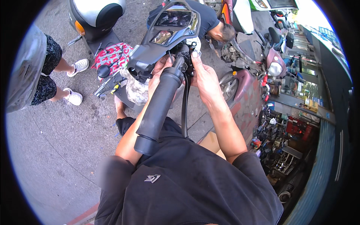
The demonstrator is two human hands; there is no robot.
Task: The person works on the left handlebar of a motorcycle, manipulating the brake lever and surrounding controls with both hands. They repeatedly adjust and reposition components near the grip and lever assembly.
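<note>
A scooter handlebar with a black rubber grip (159,108) points toward me. Beside the grip hangs a long black brake lever (185,112). My left hand (162,67) is at the inner end of the grip, fingers bent and partly hidden behind the bar, touching the parts below the black plastic cover (148,58). On the other side, my right hand (205,77) closes round the brake lever mount (183,63), its thumb on top. What lies inside its fingers is hidden. A dark mirror-like panel (174,22) tops the cover.
A person in a dark shirt (210,18) bends over a scooter ahead. Another person's legs (56,71) stand at left, near a parked scooter (97,17). A purple scooter (240,84) is at right, by a shopfront with cluttered parts (285,150). A cardboard box (212,142) lies below my right arm.
</note>
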